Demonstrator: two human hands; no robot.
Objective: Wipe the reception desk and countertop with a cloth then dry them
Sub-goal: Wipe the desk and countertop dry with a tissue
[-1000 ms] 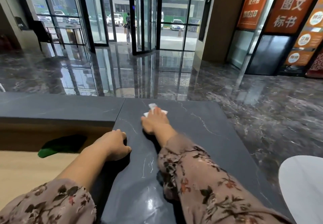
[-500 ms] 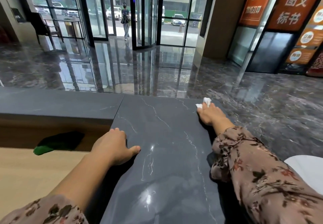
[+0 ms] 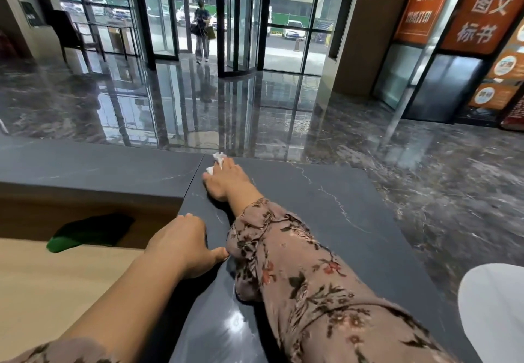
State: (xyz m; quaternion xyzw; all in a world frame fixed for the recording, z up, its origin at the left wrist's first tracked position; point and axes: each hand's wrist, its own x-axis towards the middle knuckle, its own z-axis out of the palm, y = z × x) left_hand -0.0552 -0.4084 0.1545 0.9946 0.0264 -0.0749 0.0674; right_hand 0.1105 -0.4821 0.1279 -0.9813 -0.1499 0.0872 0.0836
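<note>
The right hand (image 3: 226, 177) has swept back across the dark stone counter (image 3: 326, 221): half a second ago it pressed the white cloth (image 3: 217, 160) at the far right edge, and now it sits at the far left corner, by the seam with the lower slab. Its grip is flattened down on the cloth, fingers together, only crumpled bits showing past the fingertips. The left hand (image 3: 184, 245) stays braced on the near left edge, fingers curled over it, holding nothing. The far strip looks covered (both ends reached), so nearer passes likely follow; drying is not yet begun.
</note>
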